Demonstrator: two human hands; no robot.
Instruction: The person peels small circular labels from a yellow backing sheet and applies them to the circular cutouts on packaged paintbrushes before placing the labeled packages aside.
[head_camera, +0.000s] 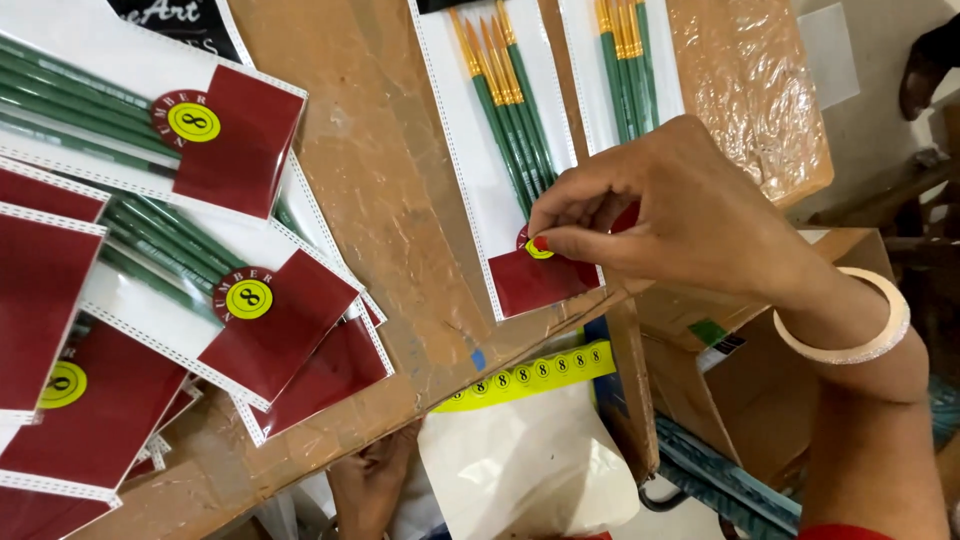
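The right hand (690, 215) pinches a round yellow sticker (538, 247) between thumb and forefinger, fingers narrow, on a brush pack (500, 170) at the counter's (400, 220) near edge. The left hand (370, 480) shows under that edge; its fingers cannot be told.

view: one head camera only, worn by the person, so no second view shares anything with it
direction: looks steeply down onto a cardboard table (400, 200)
tilt: the frame is rolled, so the table edge runs slantwise from lower left to upper right
nearness: close, with the right hand (680, 215) large at centre right and brush packs (520, 150) cut off by the top and left borders
beyond: past the table edge, boxes (740, 380) and floor lie lower down
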